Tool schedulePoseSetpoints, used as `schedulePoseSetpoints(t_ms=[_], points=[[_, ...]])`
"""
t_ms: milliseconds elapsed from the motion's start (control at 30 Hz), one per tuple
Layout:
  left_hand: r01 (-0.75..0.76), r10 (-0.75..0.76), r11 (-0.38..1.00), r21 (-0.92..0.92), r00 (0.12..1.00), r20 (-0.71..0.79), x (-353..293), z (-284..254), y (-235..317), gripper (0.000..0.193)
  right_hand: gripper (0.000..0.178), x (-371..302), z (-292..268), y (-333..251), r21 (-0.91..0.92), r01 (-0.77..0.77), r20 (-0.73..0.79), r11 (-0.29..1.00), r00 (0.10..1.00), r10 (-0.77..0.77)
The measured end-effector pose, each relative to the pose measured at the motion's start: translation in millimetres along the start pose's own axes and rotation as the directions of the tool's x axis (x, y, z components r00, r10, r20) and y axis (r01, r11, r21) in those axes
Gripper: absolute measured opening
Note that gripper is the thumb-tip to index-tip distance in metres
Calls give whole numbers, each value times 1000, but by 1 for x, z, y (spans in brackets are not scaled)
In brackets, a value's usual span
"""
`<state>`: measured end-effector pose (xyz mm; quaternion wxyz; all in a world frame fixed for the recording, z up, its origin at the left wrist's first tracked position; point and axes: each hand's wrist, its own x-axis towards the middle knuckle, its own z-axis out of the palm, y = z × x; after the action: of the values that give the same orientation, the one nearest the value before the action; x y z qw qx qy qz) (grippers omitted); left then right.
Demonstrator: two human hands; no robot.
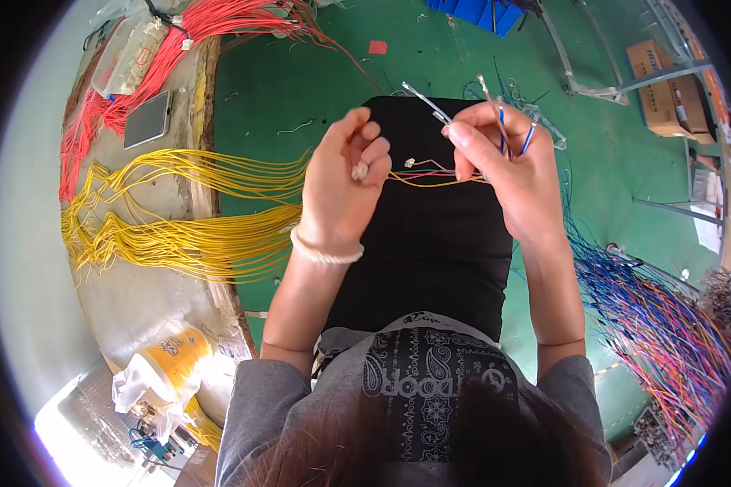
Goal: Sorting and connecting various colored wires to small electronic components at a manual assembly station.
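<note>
My left hand (343, 174) is raised over my lap, its fingers curled around small white plastic connectors (360, 171). My right hand (516, 166) pinches several thin wires between thumb and fingers. Among them are a pale wire (425, 101), a brown wire (496, 108) and a blue wire (530, 135), their metal-tipped ends sticking up. Yellow and pink wires (434, 180) stretch between my two hands. Another small white connector (409, 163) on a pink wire hangs over my black-covered lap (430, 243). What lies deeper inside my left palm is hidden.
On my left, a worn bench (191, 276) bears yellow wires (170, 243), red wires (219, 24), a phone (148, 120), a clear box (130, 57) and an orange-and-white tub (170, 357). Many coloured wires (658, 325) hang at right. Cardboard boxes (666, 93) stand far right, near metal frames.
</note>
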<state>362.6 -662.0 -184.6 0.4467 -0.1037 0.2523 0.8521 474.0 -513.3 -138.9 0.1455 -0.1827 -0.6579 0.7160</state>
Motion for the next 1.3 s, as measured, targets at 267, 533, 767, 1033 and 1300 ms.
schedulePoseSetpoints(t_ms=[267,533,767,1033,1300], points=[[-152,177,975,160,971,-161,-8,-6,-15,14,21,0,-6,2,9,-75,21,997,997,75],[-531,405,599,599,847,345,-16,30,-8,15,17,-5,-5,-3,-9,-63,64,998,996,63],[-614,388,432,661,788,478,-19,37,-12,16,15,-8,-9,-5,32,-59,94,998,994,56],[-488,344,637,597,872,347,-18,33,-9,22,16,-10,-10,-5,55,-84,109,995,991,77],[-575,424,537,617,816,392,-9,25,-11,22,17,-13,-12,-7,44,-109,144,993,984,102]])
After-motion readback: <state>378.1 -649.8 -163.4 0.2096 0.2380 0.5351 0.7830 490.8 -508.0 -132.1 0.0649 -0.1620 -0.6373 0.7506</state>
